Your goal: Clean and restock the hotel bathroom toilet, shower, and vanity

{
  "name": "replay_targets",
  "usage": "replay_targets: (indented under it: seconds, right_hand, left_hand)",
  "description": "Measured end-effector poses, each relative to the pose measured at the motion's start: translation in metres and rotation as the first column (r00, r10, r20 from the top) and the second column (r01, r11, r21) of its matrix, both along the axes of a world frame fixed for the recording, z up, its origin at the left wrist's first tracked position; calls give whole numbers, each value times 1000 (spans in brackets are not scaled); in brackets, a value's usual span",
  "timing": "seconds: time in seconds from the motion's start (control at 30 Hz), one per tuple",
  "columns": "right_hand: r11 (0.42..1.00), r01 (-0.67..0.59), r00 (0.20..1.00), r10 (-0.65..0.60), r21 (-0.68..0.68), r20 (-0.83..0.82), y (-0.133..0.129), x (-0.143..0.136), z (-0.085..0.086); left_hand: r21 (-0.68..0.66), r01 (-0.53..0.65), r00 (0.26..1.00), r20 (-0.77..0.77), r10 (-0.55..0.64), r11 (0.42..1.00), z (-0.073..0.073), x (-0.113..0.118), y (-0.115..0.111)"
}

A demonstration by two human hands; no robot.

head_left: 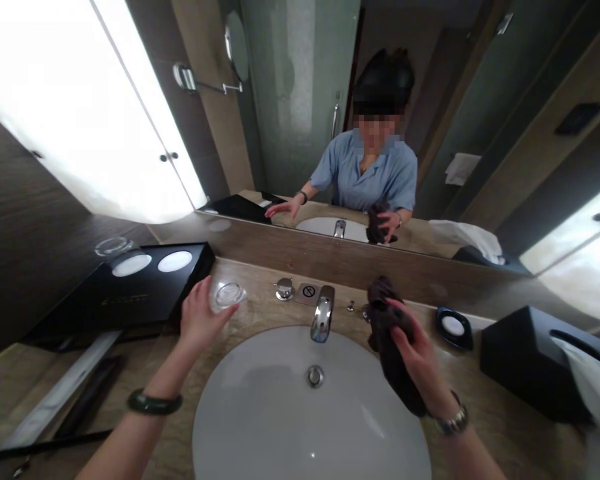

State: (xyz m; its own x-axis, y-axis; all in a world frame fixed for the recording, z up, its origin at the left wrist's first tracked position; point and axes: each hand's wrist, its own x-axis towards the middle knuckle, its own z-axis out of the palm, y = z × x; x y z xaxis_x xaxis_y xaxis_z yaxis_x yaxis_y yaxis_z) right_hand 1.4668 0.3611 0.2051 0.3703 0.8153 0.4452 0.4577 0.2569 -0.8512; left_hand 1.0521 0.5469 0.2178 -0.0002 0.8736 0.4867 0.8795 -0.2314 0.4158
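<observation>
In the head view, your left hand (197, 321) is spread, thumb held away from the fingers, beside a clear glass (229, 295); you can't tell whether they touch. A black box (155, 293) lies farther left of that hand. Your right hand (423, 353) is closed around a bunched dark cloth (391, 340), which hangs over the right rim of the sink (260, 413). The faucet (323, 315) stands left of your right hand; a small dark dish (454, 327) and a black tissue box (517, 357) sit right of it.
</observation>
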Motion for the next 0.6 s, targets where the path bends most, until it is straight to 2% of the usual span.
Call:
replay_targets:
  seconds: [0.07, 0.13, 0.2, 0.27, 0.3, 0.37, 0.43, 0.47, 0.53, 0.57, 0.6]
  right_hand:
    - [965, -262, 958, 259, 8, 126, 60, -35, 28]
    - [923, -368, 921, 379, -117, 95, 122, -60, 37]
    - [902, -348, 937, 343, -256, -64, 170, -68, 30]
    - [901, -286, 954, 236, -326, -185, 187, -64, 18]
    - [910, -246, 961, 183, -334, -208, 183, -62, 12]
    - [946, -155, 981, 113, -284, -158, 151, -63, 9]
    - [979, -125, 989, 135, -160, 53, 102, -76, 13]
    - [982, -160, 959, 178, -95, 222, 79, -84, 18]
    - [948, -307, 793, 307, -90, 526, 50, -97, 29]
    - [925, -358, 724, 362, -129, 587, 49, -98, 34]
    - [913, -377, 715, 393, -156, 578, 57, -97, 38]
  left_hand:
    - [-67, -3, 997, -71, -2, 998, -8, 3, 15]
    - [-154, 8, 995, -101, -23, 988, -13, 5, 23]
    - [-228, 26, 996, -82, -46, 973, -14, 6, 26]
    - [-263, 40, 998, -44, -53, 964, -12, 7, 27]
    - [-264, 51, 998, -24, -59, 963, -12, 7, 28]
    - [-234, 108, 994, 28, -104, 966, -14, 6, 31]
    - [-198, 180, 982, 95, -164, 963, -19, 6, 35]
    - [-183, 210, 974, 128, -188, 961, -22, 6, 37]
    - [-179, 236, 962, 185, -203, 955, -27, 7, 40]
    - [-184, 242, 956, 215, -201, 953, -28, 7, 40]
    - [-184, 249, 947, 252, -199, 951, -27, 7, 39]
